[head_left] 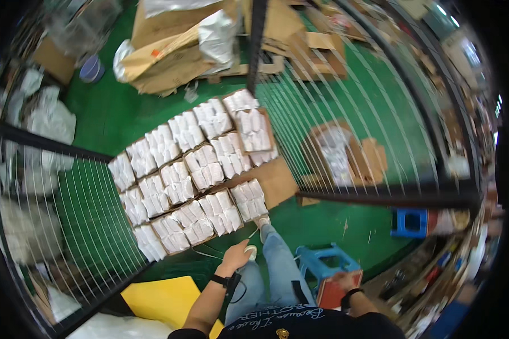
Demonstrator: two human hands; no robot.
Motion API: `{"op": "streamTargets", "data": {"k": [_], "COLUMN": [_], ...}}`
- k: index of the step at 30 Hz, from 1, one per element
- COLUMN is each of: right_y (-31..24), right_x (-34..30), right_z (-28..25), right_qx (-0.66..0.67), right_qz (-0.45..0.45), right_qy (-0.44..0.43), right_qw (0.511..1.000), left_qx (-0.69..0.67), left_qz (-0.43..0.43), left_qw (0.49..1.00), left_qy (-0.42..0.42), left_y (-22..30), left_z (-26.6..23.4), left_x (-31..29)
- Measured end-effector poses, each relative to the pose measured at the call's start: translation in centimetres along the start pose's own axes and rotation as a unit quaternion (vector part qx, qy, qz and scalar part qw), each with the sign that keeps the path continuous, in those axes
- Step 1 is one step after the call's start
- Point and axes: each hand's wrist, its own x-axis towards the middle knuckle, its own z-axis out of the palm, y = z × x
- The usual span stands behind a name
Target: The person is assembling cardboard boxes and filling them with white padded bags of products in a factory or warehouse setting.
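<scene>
My left hand, with a dark band on its wrist, hangs before my legs at the near side of the packed cartons. Its forefinger reaches out, and nothing shows in its grasp. A thin pale strap runs along the floor close by. At the lower right, my right hand is slightly blurred over a red-brown boxy thing, beside a blue plastic stool. Whether its fingers grip that thing is unclear. Open cartons stand in rows, filled with white-wrapped bundles; one carton sits on top at the far right corner.
Black-framed wire mesh panels stand left and right of the rows. Bare cardboard lies beside the cartons. A yellow sheet is near my left arm. Beyond are large paper sacks, a purple bucket and an open carton.
</scene>
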Motion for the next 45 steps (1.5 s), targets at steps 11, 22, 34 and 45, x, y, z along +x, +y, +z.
{"op": "streamTargets", "data": {"k": [11, 22, 34, 45], "right_y": [2.9, 14.2, 26.3, 55.8], "right_x": [-30.0, -46.4, -58.5, -57.4], "right_z": [6.0, 26.7, 2.4, -42.7], "right_qx": [0.307, 0.544, 0.604, 0.654], "right_qz": [0.176, 0.256, 0.095, 0.024], "right_qy": [0.254, 0.495, 0.615, 0.637], "right_qw": [0.9, 0.628, 0.499, 0.406], "left_qx": [0.081, 0.21, 0.163, 0.285], "left_qz": [0.135, 0.271, 0.298, 0.33], "left_qw": [0.977, 0.932, 0.752, 0.668], "left_qy": [-0.147, -0.121, -0.565, -0.603], "left_y": [7.8, 16.8, 43.7, 55.8], "left_z": [-1.5, 3.7, 40.4, 67.2], "left_x": [-9.0, -4.3, -24.9, -40.4]}}
